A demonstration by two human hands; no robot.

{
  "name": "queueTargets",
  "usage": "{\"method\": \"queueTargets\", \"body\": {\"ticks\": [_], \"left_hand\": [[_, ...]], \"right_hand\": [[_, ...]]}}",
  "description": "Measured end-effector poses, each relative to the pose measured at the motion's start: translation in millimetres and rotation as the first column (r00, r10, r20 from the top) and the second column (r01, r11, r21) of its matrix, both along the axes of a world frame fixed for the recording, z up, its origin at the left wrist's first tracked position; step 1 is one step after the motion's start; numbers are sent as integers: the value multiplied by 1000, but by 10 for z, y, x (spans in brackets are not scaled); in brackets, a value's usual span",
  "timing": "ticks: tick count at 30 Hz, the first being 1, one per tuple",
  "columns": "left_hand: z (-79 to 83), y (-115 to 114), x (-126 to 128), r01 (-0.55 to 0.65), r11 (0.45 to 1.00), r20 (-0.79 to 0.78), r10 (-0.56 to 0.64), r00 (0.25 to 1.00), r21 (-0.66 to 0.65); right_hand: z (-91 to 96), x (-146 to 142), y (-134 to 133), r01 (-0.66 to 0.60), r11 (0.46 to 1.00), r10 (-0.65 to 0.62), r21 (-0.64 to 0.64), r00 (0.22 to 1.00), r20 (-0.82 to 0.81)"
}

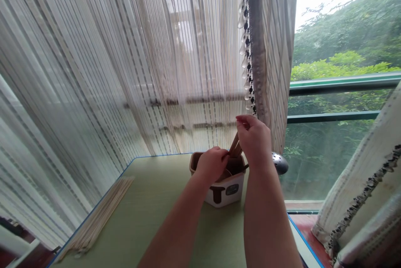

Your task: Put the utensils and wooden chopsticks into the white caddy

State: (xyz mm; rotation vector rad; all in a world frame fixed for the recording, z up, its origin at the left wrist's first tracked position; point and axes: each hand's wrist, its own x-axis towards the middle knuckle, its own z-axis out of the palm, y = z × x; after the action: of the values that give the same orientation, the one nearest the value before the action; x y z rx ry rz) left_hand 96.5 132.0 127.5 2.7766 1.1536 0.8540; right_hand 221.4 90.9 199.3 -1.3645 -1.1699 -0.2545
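The right hand grips brown chopsticks in the utensil box. The left hand bends over it; I can't tell its grip. The right arm partly blocks a holey ladle; thin sticks lie left.

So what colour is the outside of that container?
The container is white outside with dark markings, best seen in the head view.

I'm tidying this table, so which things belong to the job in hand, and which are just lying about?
In the job:
- brown sticks, in the right hand
- container, under the left hand
- perforated ladle, probably; its handle reaches the container

Seemingly lying about:
- pale sticks, untouched on the table
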Motion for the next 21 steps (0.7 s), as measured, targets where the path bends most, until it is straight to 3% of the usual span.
{"method": "queueTargets", "body": {"ticks": [3,6,11,13,15,17,21], "left_hand": [[40,-10,-33,0,1000,9,0,1000,-7],[183,-64,-175,-32,999,7,32,999,-21],[558,-265,-783,-136,989,26,138,990,-60],[617,-333,-1103,-212,975,73,216,974,-63],[555,-360,-1445,-285,957,133,289,948,-53],[363,-355,-1815,-367,929,198,367,909,-41],[-279,-385,-2590,-648,761,327,619,714,-25]], "right_hand": [[15,-36,3,-14,1000,14,-15,1000,16],[54,-132,-26,-78,997,78,-17,997,5],[78,-361,-39,-227,974,227,-11,973,43],[65,-461,8,-265,964,264,-1,958,110],[53,-580,69,-301,954,293,11,935,200],[41,-746,111,-354,935,335,13,897,287],[-152,-1318,64,-535,844,505,-36,769,392]]}}
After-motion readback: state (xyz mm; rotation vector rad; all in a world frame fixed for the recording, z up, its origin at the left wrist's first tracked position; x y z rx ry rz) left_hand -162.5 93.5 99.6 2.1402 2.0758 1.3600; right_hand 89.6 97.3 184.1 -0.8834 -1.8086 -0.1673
